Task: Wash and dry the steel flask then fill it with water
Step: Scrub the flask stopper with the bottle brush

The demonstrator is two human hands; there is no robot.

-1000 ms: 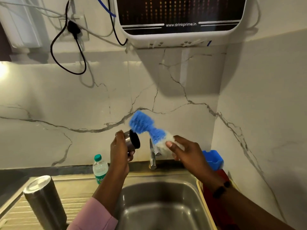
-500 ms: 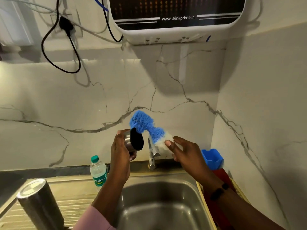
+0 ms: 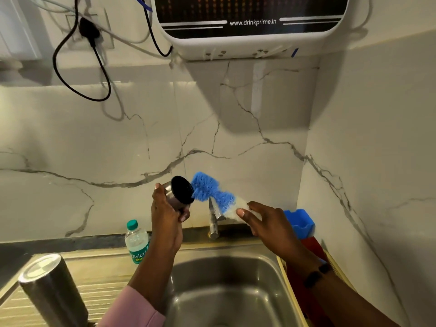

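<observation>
Left hand [image 3: 168, 215]: raised above the sink, fingers curled round one steel flask cap [image 3: 178, 193], its dark inner face turned toward the brush.
Right hand [image 3: 264, 220]: grips the white end of one blue-and-white bottle brush [image 3: 212, 193]; the blue bristle tip touches the cap's dark face.
Steel flask [image 3: 53, 291]: one, standing on the ribbed drainboard at lower left, well apart from both hands, flat steel end up.
Tap [image 3: 213, 220]: one, just behind and below the brush.
Sink [image 3: 266, 267]: one steel basin beneath both hands.
Plastic bottle [image 3: 136, 241]: one, green cap, on the tabletop beside the left wrist; label reads "Bisleri".
Blue holder [image 3: 299, 223]: one, just behind the right hand.
Water purifier [image 3: 250, 22]: one on the wall above, printed "www.drinkprime.in".
Black cable [image 3: 81, 67]: one, plugged into the wall socket.
</observation>
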